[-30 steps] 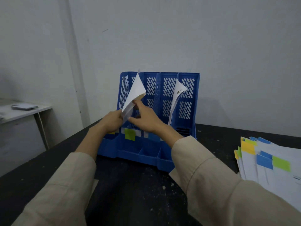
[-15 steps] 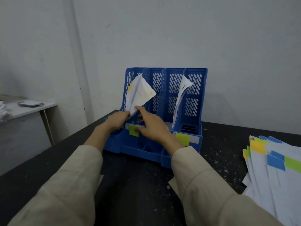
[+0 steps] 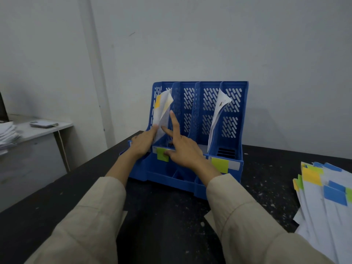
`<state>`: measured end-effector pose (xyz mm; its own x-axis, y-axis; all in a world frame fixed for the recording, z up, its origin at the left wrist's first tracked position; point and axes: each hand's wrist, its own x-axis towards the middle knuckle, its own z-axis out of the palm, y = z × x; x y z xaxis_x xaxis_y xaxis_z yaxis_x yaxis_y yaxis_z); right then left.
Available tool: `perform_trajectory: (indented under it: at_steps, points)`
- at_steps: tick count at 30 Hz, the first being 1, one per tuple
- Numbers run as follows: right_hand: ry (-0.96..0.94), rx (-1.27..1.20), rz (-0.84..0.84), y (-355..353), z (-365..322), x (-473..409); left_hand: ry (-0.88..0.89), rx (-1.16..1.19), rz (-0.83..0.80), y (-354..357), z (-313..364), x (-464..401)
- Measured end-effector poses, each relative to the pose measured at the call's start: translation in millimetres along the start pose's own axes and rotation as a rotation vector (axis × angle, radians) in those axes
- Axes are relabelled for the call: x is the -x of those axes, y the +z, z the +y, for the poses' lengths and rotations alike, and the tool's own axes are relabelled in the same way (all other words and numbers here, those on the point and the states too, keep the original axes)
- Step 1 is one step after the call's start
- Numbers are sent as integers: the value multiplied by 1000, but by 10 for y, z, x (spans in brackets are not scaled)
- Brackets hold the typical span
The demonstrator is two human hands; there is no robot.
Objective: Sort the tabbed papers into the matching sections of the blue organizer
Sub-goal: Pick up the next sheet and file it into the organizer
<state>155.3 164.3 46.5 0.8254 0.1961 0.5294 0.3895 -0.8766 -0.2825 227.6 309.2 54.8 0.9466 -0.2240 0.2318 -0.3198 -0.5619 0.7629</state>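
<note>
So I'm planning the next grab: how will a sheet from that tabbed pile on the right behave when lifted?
Probably floppy: the sheet in the right section already curls over at its top. Likely light, since the stack is thin single pages. The fanned sheets overlap, so one may drag its neighbours; pinching a coloured tab might separate it.

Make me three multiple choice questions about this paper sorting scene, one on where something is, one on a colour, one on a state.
1. Where is the loose stack of tabbed papers?
A. right of the blue organizer
B. inside it
C. behind it

2. What colour is the tab on the paper in the leftmost section?
A. blue
B. yellow
C. red

3. The right hand is
A. a fist
B. fingers extended
C. out of view

A: the stack lies on the table at right. B: yellow shows at the sheet's top. B: straight fingers near the paper.
</note>
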Motion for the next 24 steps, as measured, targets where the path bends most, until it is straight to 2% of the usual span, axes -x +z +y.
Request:
perform_trajectory:
  at_steps: [4, 11, 20, 24]
  points:
    - [20, 6, -9, 24, 1, -11, 70, -107, -67, 3, -13, 19]
    - [91, 83, -29, 96, 19, -33, 64, -359, 131, 121, -5, -69]
    - [67, 66, -56, 11, 167, -82, 81, -393, 105, 226, 78, -146]
    - [42, 83, -52, -33, 284, -94, 164, -220, 102, 265, 17, -212]
